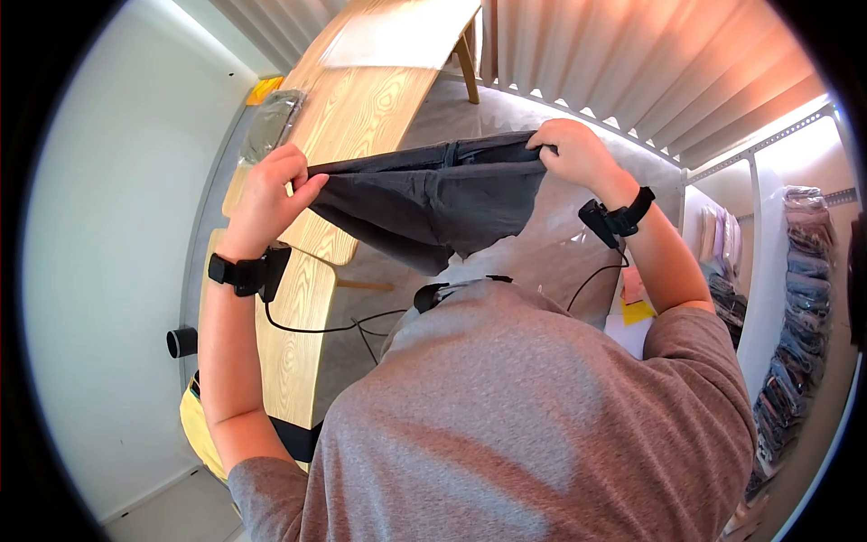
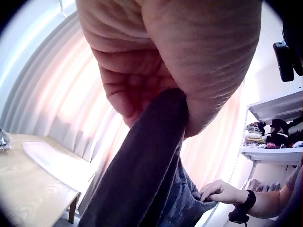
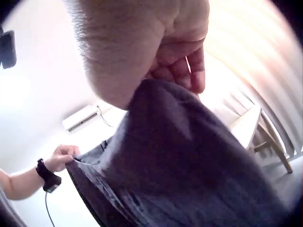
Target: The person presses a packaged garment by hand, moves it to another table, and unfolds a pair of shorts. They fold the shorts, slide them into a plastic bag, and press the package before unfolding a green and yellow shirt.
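A pair of dark grey pants (image 1: 470, 200) hangs stretched between both hands at about chest height, its waist edge uppermost and running nearly level. My left hand (image 1: 268, 194) pinches one end of that edge between thumb and curled fingers. At the opposite end, my right hand (image 1: 575, 155) grips the other corner. In the left wrist view the cloth (image 2: 142, 156) rises in a fold into the left palm. The right wrist view has the fabric (image 3: 175, 146) draping wide below the right fingers. The lower part of the pants is hidden from the head view.
Wooden tables (image 1: 370, 108) stand ahead and to the left, bearing a white sheet (image 1: 393, 36) and a plastic-wrapped bundle (image 1: 274, 125). On the right, a shelf rack (image 1: 763, 217) holds stacked folded garments (image 1: 804, 289). Cables (image 1: 334, 331) run from both wrist cameras.
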Demonstrator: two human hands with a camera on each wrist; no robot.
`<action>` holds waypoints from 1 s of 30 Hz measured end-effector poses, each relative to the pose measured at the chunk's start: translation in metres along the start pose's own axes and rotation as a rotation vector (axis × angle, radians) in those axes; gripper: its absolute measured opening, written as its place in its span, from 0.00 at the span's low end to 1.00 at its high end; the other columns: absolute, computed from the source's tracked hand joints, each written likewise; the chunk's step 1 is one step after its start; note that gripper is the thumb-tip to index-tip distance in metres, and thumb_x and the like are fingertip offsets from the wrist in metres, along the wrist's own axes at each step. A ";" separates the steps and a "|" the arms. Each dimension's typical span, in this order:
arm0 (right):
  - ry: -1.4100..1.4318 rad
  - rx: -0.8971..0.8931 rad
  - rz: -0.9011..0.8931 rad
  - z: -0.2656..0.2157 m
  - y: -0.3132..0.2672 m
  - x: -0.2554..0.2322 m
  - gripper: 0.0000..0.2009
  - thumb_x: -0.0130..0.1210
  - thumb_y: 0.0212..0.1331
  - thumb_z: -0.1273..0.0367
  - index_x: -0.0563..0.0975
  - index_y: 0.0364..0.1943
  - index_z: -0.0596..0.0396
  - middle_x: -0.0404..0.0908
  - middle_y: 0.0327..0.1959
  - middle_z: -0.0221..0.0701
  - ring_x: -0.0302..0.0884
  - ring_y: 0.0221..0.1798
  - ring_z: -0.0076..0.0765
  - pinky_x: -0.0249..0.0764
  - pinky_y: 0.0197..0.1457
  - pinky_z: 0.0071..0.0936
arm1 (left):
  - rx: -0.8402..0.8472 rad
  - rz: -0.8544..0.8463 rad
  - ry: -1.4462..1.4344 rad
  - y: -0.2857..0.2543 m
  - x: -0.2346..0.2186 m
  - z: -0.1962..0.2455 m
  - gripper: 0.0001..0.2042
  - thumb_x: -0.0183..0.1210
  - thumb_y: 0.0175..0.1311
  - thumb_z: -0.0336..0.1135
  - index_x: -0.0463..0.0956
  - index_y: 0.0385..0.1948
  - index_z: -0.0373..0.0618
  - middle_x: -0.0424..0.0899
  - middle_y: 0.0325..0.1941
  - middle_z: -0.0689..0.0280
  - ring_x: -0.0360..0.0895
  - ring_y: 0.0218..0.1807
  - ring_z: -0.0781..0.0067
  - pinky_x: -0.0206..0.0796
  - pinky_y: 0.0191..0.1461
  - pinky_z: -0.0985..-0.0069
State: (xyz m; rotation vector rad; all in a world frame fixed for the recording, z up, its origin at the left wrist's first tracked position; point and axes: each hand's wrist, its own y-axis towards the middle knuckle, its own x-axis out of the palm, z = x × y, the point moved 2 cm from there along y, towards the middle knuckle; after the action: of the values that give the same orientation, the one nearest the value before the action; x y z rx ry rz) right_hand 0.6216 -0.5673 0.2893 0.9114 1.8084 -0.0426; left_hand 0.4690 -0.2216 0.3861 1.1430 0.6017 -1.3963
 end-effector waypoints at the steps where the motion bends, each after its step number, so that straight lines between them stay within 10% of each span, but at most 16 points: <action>1: -0.040 0.015 -0.022 0.001 -0.001 0.001 0.06 0.53 0.46 0.70 0.80 0.24 0.57 0.78 0.27 0.36 0.74 0.37 0.46 0.71 0.42 0.36 | 0.020 -0.001 -0.008 -0.001 0.001 0.001 0.15 0.62 0.50 0.24 0.60 0.17 0.37 0.64 0.22 0.63 0.62 0.24 0.65 0.58 0.29 0.76; 7: -0.205 -0.135 -0.123 0.001 -0.001 -0.002 0.19 0.62 0.45 0.53 0.78 0.21 0.57 0.77 0.24 0.34 0.73 0.33 0.43 0.68 0.38 0.36 | 0.045 -0.017 0.002 -0.006 0.000 -0.010 0.17 0.66 0.47 0.29 0.62 0.16 0.38 0.64 0.19 0.62 0.61 0.23 0.64 0.56 0.26 0.72; 23: 0.341 0.048 0.182 0.004 0.012 0.014 0.06 0.55 0.50 0.72 0.79 0.28 0.60 0.81 0.28 0.32 0.72 0.25 0.26 0.69 0.31 0.21 | -0.315 0.064 -0.145 -0.015 0.006 -0.051 0.19 0.67 0.48 0.28 0.58 0.15 0.42 0.59 0.17 0.71 0.55 0.22 0.79 0.49 0.24 0.76; 30: 0.318 0.215 0.198 -0.004 0.036 0.011 0.08 0.57 0.50 0.69 0.76 0.34 0.56 0.75 0.24 0.30 0.65 0.24 0.23 0.67 0.32 0.22 | -0.497 0.109 -0.389 -0.018 0.003 -0.058 0.08 0.62 0.54 0.27 0.71 0.22 0.39 0.71 0.22 0.75 0.68 0.27 0.86 0.60 0.33 0.84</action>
State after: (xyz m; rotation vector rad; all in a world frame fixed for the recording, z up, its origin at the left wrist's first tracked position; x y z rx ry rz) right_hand 0.6387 -0.5343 0.2958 1.3063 2.0220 0.0366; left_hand 0.4693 -0.1692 0.3564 0.4851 0.5527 -1.2373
